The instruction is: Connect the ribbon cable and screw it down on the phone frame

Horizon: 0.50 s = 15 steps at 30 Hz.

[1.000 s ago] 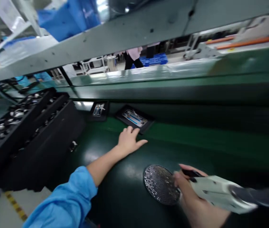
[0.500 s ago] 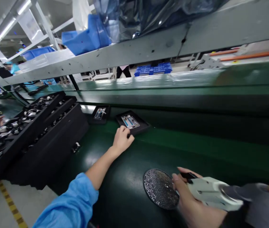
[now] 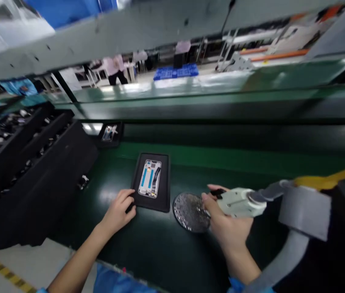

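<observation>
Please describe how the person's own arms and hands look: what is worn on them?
Both hands, left hand and right hand, are bare, without gloves. The forearms are uncovered; light blue sleeves show only at the bottom edge, pushed up toward the elbows. No rings or watch are visible.
</observation>
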Tool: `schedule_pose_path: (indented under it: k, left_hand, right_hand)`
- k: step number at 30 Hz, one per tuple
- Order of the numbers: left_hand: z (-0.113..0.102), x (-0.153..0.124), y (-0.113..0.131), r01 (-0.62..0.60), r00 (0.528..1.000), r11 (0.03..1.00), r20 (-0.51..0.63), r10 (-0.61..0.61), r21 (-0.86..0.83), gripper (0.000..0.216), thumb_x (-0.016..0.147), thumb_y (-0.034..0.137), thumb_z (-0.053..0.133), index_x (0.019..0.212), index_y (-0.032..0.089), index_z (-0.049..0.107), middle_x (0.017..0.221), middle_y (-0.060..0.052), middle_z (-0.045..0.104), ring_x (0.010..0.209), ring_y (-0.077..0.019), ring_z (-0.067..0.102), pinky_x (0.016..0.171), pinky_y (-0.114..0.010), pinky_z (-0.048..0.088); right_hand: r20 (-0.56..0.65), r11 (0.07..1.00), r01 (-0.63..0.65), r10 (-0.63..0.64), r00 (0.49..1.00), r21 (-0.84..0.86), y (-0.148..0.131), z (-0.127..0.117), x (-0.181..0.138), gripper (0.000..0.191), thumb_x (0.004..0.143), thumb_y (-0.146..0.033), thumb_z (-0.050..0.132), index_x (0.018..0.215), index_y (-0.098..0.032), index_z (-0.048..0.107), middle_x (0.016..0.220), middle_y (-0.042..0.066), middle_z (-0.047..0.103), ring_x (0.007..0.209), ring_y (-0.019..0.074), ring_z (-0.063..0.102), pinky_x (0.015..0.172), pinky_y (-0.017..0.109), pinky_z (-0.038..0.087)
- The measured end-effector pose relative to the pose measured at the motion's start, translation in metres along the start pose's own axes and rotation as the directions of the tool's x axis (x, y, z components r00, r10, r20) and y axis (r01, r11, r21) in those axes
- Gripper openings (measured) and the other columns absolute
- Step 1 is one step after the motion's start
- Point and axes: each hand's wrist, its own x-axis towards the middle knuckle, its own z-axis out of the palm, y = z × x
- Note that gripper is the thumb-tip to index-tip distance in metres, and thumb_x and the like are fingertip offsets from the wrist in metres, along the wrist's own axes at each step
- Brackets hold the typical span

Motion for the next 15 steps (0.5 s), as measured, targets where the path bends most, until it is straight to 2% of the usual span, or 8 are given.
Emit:
schedule_pose_path:
  k: [3,5,8,10,12,15]
  left_hand:
    - [0.002,-0.021,0.009,0.036,0.998,0.999,0.043,-0.035,-0.030,0.016,0.102,0.023,0.061,0.113,0.034,0.064,0.147,-0.010,0.067,0.134,-0.0358,0.068,0.113,-0.064,0.062]
    - [0.001,-0.034,0.014,0.054,0.996,0.997,0.067,-0.050,-0.055,0.019,0.103,0.023,0.063,0.120,0.032,0.065,0.155,-0.011,0.062,0.141,-0.0350,0.065,0.118,-0.062,0.060]
    - [-0.011,-0.048,0.009,0.079,0.997,0.994,0.031,-0.077,-0.071,0.025,0.103,0.024,0.067,0.127,0.028,0.064,0.160,-0.013,0.058,0.146,-0.0351,0.060,0.123,-0.062,0.055]
    - [-0.026,-0.053,-0.008,0.115,0.990,0.993,-0.088,-0.113,0.013,0.025,0.102,0.025,0.070,0.127,0.025,0.066,0.154,-0.015,0.062,0.145,-0.0376,0.060,0.124,-0.066,0.052]
    - [-0.046,-0.056,-0.034,0.188,0.962,0.966,-0.234,-0.143,0.180,0.025,0.101,0.031,0.074,0.124,0.021,0.069,0.148,-0.017,0.065,0.144,-0.0417,0.059,0.122,-0.070,0.050]
    - [-0.072,-0.059,-0.078,0.340,0.923,0.884,-0.295,-0.248,0.321,0.042,0.103,0.047,0.069,0.133,0.018,0.070,0.155,-0.016,0.060,0.150,-0.0489,0.050,0.119,-0.073,0.047]
  right_hand:
    - [-0.003,0.997,0.004,-0.003,1.000,0.080,-0.006,0.003,-0.002,0.038,0.080,-0.040,0.089,0.109,-0.020,0.074,0.074,-0.002,0.066,0.061,0.0179,0.064,0.061,0.034,0.056]
    - [-0.014,0.994,0.017,-0.015,1.000,0.112,-0.010,0.006,-0.003,0.038,0.080,-0.036,0.088,0.111,-0.020,0.073,0.072,-0.003,0.065,0.058,0.0169,0.063,0.061,0.034,0.056]
    - [-0.005,0.995,0.051,-0.051,0.999,0.088,-0.012,0.008,-0.002,0.042,0.083,-0.034,0.086,0.120,-0.021,0.072,0.074,-0.003,0.066,0.061,0.0181,0.065,0.066,0.037,0.059]
    - [0.015,0.995,0.091,-0.091,0.996,0.038,-0.009,0.006,-0.002,0.048,0.084,-0.034,0.086,0.128,-0.022,0.070,0.080,-0.001,0.069,0.069,0.0203,0.069,0.075,0.041,0.062]
    - [0.032,0.991,0.137,-0.137,0.990,-0.003,-0.004,0.003,-0.003,0.053,0.085,-0.034,0.085,0.133,-0.022,0.067,0.091,0.002,0.073,0.082,0.0232,0.074,0.086,0.045,0.063]
    - [0.050,0.977,0.209,-0.207,0.977,-0.043,0.002,-0.006,-0.012,0.051,0.086,-0.037,0.084,0.131,-0.023,0.063,0.110,0.008,0.073,0.101,0.0265,0.076,0.093,0.047,0.064]
